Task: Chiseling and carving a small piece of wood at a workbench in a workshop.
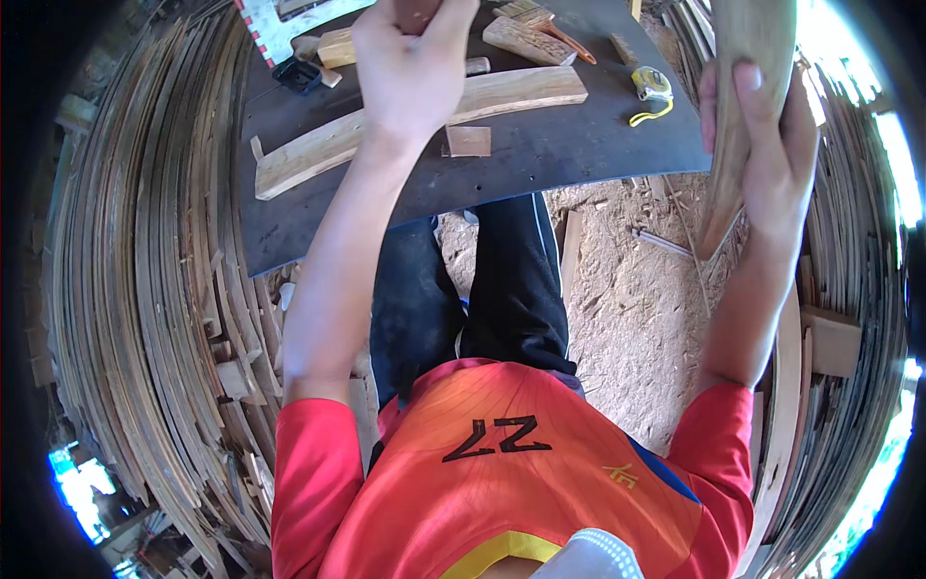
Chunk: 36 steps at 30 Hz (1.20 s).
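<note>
My left hand (pixel 410 72) is raised over the table at the upper edge of the view. Its fingers are closed round a reddish-brown thing (pixel 413 13), mostly cut off by the frame, so I cannot make out its kind. On the right, my right hand (pixel 776 145) grips a long wooden board (pixel 741 145), thumb on its face and fingers behind. The board stands steeply, its narrow end down beside the table and its top out of view. Below my left hand, a long, slightly curved piece of wood (pixel 521 92) lies across the dark table (pixel 608 135).
A small wood offcut (pixel 470 142), a yellow tape measure (pixel 652 85), a brush (pixel 526 13), wood blocks (pixel 529 41) and a black object (pixel 296 75) lie on the table. Stacked wooden strips (pixel 145 261) line both sides. Scraps litter the dirt floor (pixel 637 309).
</note>
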Each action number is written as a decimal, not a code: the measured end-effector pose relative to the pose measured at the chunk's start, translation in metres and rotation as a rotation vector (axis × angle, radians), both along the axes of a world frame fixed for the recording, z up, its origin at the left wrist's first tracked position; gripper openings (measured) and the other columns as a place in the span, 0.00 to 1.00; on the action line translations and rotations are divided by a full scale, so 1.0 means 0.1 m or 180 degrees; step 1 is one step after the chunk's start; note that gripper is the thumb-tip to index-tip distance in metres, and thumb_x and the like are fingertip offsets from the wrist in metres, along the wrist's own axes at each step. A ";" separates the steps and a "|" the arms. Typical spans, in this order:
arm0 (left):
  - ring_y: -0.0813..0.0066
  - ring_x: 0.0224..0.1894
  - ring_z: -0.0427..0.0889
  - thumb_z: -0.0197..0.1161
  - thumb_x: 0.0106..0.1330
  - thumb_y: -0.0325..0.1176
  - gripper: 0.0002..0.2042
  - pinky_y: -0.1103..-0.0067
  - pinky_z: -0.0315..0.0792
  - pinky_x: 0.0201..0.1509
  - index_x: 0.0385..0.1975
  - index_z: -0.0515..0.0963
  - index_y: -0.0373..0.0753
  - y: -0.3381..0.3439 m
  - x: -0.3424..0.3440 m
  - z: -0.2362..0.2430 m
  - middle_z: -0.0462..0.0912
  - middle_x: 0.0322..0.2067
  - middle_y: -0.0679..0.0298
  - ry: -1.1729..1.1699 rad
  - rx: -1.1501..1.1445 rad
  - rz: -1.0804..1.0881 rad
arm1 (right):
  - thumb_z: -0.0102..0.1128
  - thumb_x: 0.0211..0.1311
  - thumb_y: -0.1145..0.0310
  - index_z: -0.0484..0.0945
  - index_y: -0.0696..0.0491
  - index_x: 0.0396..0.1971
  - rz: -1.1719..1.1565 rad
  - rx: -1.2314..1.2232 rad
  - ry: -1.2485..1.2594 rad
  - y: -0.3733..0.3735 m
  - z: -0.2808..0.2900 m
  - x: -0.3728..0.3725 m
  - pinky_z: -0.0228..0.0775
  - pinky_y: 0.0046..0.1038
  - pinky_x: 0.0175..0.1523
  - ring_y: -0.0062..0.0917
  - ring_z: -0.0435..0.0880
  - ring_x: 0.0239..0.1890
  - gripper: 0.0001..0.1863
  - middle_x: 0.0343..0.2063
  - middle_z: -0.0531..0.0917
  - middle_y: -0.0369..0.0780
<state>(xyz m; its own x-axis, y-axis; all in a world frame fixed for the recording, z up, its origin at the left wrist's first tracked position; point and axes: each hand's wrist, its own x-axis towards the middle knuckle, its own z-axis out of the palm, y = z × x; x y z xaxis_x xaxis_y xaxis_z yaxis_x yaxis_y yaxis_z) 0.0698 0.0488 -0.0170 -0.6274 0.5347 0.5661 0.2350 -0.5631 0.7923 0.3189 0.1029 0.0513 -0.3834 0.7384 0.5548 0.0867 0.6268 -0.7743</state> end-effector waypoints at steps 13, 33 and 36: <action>0.89 0.14 0.65 0.64 0.74 0.30 0.14 0.85 0.56 0.16 0.23 0.73 0.39 0.03 0.03 -0.09 0.68 0.14 0.75 -0.0061 -0.0117 -0.0424 | 0.67 0.70 0.50 0.76 0.67 0.54 -0.0005 0.1843 -0.0587 -0.02 0.94 -0.31 0.68 0.22 0.30 0.17 0.77 0.27 0.32 0.26 0.78 0.37; 0.88 0.24 0.69 0.66 0.72 0.35 0.11 0.80 0.65 0.28 0.32 0.79 0.34 0.00 0.16 0.00 0.75 0.19 0.72 0.0645 -0.0336 -0.0118 | 0.69 0.69 0.51 0.78 0.65 0.46 0.0422 0.1723 -0.1423 -0.09 1.23 -0.16 0.66 0.21 0.20 0.19 0.76 0.16 0.27 0.19 0.79 0.36; 0.91 0.26 0.70 0.67 0.73 0.34 0.10 0.84 0.64 0.29 0.33 0.80 0.33 -0.04 0.08 -0.08 0.76 0.23 0.75 0.0322 -0.0374 -0.0069 | 0.65 0.72 0.55 0.76 0.66 0.45 0.1566 0.1156 -0.0987 0.11 1.19 -0.19 0.75 0.23 0.17 0.20 0.80 0.17 0.24 0.21 0.83 0.41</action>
